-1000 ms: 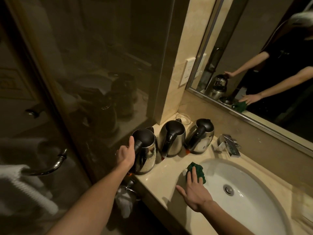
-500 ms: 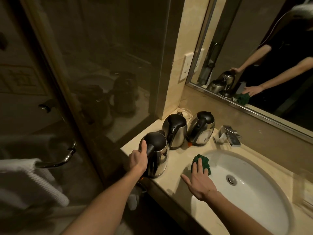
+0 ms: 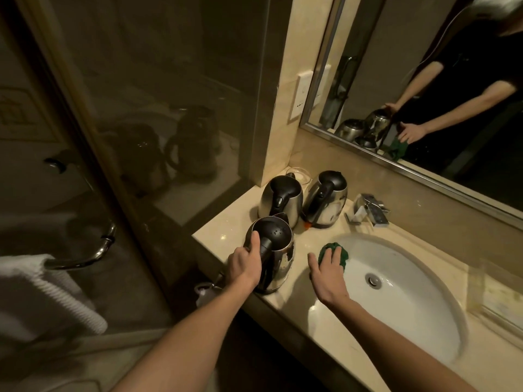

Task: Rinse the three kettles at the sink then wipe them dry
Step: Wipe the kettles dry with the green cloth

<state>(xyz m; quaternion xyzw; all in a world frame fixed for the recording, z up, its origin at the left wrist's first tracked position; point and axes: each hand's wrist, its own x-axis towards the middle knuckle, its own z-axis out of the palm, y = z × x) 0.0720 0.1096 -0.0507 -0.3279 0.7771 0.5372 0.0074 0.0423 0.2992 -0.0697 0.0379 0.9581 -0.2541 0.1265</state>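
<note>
The left hand [image 3: 245,264] curls round the kettle [image 3: 280,250] handle, the surest hold on slick steel; right hand [image 3: 328,274] lies flat-fingered on cloth [image 3: 341,254].

Centre of frame: near kettle [image 3: 278,267], middle kettle [image 3: 283,199] and far kettle [image 3: 328,202]. Bodies polished metal, mirror-bright; lids and handles black plastic, semi-gloss.
Counter [image 3: 226,230]: beige stone, polished, catching highlights.
Sink [image 3: 410,278]: white glazed ceramic, smooth; metal drain [image 3: 373,280].
Cloth [image 3: 343,256] at the sink rim: green, coarse weave, matt.
Faucet [image 3: 370,210]: bright chrome.
Lower left: towel [image 3: 51,292], white ribbed cloth, matt, on a shiny metal bar [image 3: 93,253].
Left: glass panel [image 3: 169,108], smooth, reflective.
</note>
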